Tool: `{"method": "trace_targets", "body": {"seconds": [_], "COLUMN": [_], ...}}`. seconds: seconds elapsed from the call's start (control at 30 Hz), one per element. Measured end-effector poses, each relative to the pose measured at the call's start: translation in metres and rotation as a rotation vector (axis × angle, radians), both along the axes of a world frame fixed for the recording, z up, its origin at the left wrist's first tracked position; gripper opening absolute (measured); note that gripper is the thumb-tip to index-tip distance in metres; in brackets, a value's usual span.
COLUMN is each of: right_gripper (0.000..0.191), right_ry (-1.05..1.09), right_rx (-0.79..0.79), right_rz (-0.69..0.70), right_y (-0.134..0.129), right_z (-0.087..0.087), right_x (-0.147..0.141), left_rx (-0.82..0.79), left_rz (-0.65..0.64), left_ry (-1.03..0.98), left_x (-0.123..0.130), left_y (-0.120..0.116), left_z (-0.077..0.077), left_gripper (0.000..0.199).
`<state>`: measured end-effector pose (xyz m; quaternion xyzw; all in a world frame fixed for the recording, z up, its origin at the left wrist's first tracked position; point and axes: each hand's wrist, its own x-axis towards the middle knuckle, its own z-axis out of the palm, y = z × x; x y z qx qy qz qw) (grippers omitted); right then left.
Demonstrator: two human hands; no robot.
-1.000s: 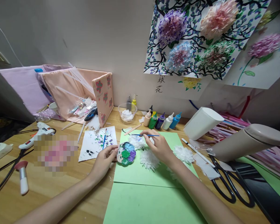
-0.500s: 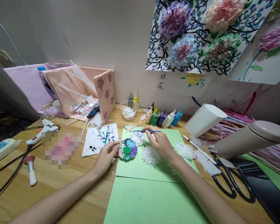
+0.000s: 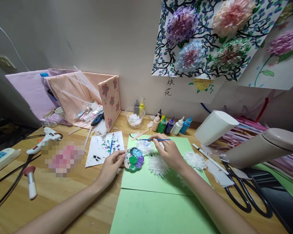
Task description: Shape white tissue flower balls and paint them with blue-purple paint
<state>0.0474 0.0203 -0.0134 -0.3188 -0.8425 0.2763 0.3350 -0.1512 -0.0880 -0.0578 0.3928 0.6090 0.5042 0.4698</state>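
My left hand (image 3: 114, 162) grips the edge of a flower-shaped paint palette (image 3: 133, 160) with green, blue and purple paint in its wells. Between the fingers of my right hand (image 3: 166, 150) is a thin blue paintbrush (image 3: 158, 139), its tip pointing left over a white paper flower with bluish marks (image 3: 145, 147). More white paper flowers, one (image 3: 158, 165) below my right hand and one (image 3: 194, 160) to its right, lie on the green paper (image 3: 148, 211). My right forearm partly covers another.
Paint bottles (image 3: 170, 125) stand behind the green paper, near a clear bowl (image 3: 135, 117) of paper scraps. A paint-spotted sheet (image 3: 92, 151) with a second brush lies left. Scissors (image 3: 244, 191), a tumbler (image 3: 261, 148) and a white cup (image 3: 216, 127) are right; a glue gun (image 3: 45, 141) is far left.
The whole view has shifted slightly, with things sitting a little lower. The brush has moved slightly over the bluish flower; both hands keep their holds.
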Motion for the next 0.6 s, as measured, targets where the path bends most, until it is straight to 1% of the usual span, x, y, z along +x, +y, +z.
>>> {"method": "trace_targets", "body": {"seconds": [0.1,0.17,0.27,0.33,0.43,0.53,0.6], "right_gripper": [0.022,0.022,0.022,0.021,0.020,0.018,0.016], "right_ry": [-0.031,-0.023,0.043,0.108,0.156,0.104,0.067], "right_rx": [-0.001,0.008,0.025,0.032,0.056,0.110,0.133], "right_rz": [0.027,0.009,-0.042,-0.053,0.006,0.095,0.128], "right_y": [0.000,0.000,-0.003,-0.006,-0.012,-0.018,-0.020], "right_z": [-0.001,-0.001,0.005,0.011,0.018,0.019,0.017], "right_x": [-0.001,-0.001,0.001,0.003,0.004,0.003,0.001], "left_rx": [0.001,-0.001,-0.006,-0.004,0.012,0.015,0.010], "left_rz": [-0.002,0.000,0.011,0.016,0.006,-0.016,-0.018], "left_ry": [-0.006,-0.006,0.005,0.007,-0.010,-0.021,-0.017], "left_x": [0.000,0.001,0.000,0.000,0.000,0.000,0.000], "left_y": [0.000,0.000,0.000,0.000,0.000,0.000,0.000], "left_z": [0.001,0.001,0.000,0.000,-0.001,-0.001,-0.001], "left_gripper": [0.040,0.041,0.042,0.043,0.042,0.041,0.042]}}
